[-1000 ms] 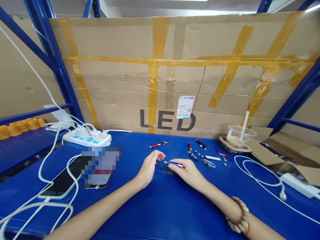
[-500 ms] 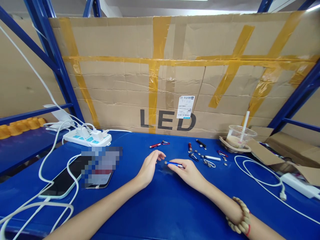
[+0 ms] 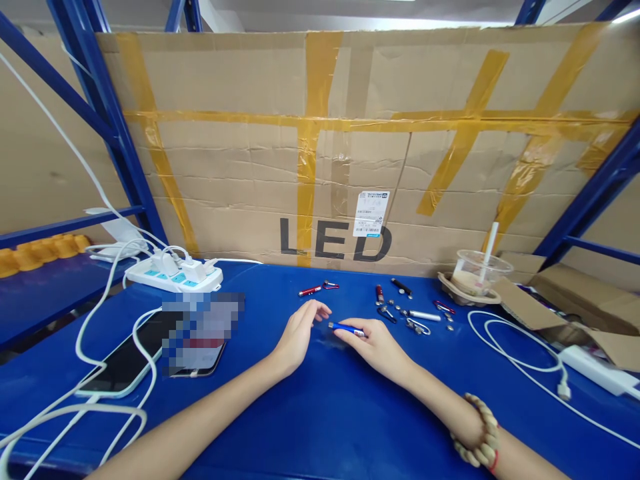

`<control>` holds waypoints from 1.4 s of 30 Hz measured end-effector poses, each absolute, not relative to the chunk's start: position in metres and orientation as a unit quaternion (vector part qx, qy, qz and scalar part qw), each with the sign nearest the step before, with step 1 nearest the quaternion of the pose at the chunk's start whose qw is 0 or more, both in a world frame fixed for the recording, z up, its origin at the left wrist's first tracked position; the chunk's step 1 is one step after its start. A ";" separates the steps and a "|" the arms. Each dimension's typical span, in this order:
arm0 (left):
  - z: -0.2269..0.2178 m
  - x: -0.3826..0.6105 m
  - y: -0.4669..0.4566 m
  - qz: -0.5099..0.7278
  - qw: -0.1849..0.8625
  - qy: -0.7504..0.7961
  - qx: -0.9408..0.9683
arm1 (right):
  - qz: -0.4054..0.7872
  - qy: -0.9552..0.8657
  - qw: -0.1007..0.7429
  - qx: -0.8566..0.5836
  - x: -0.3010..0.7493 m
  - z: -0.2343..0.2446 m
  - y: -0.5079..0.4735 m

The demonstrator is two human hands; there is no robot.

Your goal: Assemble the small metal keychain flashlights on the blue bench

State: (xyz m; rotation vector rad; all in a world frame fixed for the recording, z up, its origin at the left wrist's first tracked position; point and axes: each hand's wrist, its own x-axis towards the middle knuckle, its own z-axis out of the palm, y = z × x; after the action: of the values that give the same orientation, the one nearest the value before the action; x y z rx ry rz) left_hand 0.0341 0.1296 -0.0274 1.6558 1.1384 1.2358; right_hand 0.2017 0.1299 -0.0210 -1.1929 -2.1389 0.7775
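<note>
My right hand (image 3: 380, 341) pinches a slim blue metal tube (image 3: 350, 329), which looks like a small keychain flashlight, between thumb and fingers. The tube lies nearly level, its silver end toward my left hand. My left hand (image 3: 299, 335) rests on its edge just left of it, fingers loosely curved, holding nothing. Beyond my left hand lie a red tube (image 3: 310, 291) and a red carabiner clip (image 3: 331, 286). Past my right hand are another red tube (image 3: 379, 294), a black tube (image 3: 401, 287), a silver tube (image 3: 425, 316), several clips and several small button cells.
A white power strip (image 3: 173, 276) and two phones (image 3: 133, 357) with white cables sit at the left. To the right are a drink cup (image 3: 480, 273) in a carton holder, a white cable (image 3: 520, 353) and an open cardboard box (image 3: 590, 300). A large cardboard sheet (image 3: 240, 167) stands behind.
</note>
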 end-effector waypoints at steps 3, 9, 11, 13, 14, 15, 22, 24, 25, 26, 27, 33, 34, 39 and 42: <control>-0.027 0.035 0.130 0.483 0.382 0.448 0.648 | 0.286 -0.800 0.286 -0.442 0.202 -0.020 0.130; -0.027 0.035 0.130 0.484 0.382 0.451 0.646 | 0.328 -0.795 0.290 -0.420 0.202 -0.022 0.130; -0.027 0.035 0.129 0.482 0.384 0.453 0.645 | 0.347 -0.793 0.288 -0.410 0.203 -0.024 0.131; -0.026 0.035 0.129 0.480 0.387 0.454 0.643 | 0.357 -0.789 0.285 -0.411 0.203 -0.025 0.132; -0.026 0.035 0.129 0.480 0.389 0.454 0.643 | 0.357 -0.788 0.285 -0.412 0.203 -0.025 0.132; -0.026 0.035 0.128 0.479 0.390 0.453 0.642 | 0.356 -0.789 0.287 -0.411 0.203 -0.024 0.132; -0.025 0.036 0.128 0.483 0.394 0.451 0.639 | 0.372 -0.775 0.312 -0.405 0.201 -0.023 0.130; -0.025 0.036 0.128 0.481 0.395 0.451 0.640 | 0.369 -0.774 0.315 -0.407 0.201 -0.024 0.131; -0.025 0.036 0.128 0.479 0.396 0.451 0.641 | 0.365 -0.776 0.315 -0.407 0.201 -0.025 0.131; -0.025 0.036 0.128 0.478 0.396 0.452 0.641 | 0.362 -0.778 0.314 -0.405 0.201 -0.026 0.131; -0.025 0.036 0.128 0.476 0.396 0.453 0.641 | 0.360 -0.780 0.314 -0.405 0.202 -0.026 0.132; -0.022 0.036 0.126 0.471 0.394 0.458 0.643 | 0.355 -0.785 0.309 -0.404 0.202 -0.025 0.131; -0.022 0.037 0.126 0.469 0.393 0.459 0.644 | 0.352 -0.785 0.309 -0.405 0.202 -0.025 0.131; -0.022 0.036 0.126 0.465 0.392 0.459 0.648 | 0.353 -0.786 0.311 -0.402 0.202 -0.026 0.131; -0.023 0.036 0.127 0.465 0.389 0.459 0.649 | 0.348 -0.789 0.310 -0.399 0.202 -0.026 0.131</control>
State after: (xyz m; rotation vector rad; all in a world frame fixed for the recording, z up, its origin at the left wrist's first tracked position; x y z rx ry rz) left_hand 0.0364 0.1267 -0.0231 1.6512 1.1680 1.1821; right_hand 0.2021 0.1313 -0.0260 -1.0553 -2.0852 0.9200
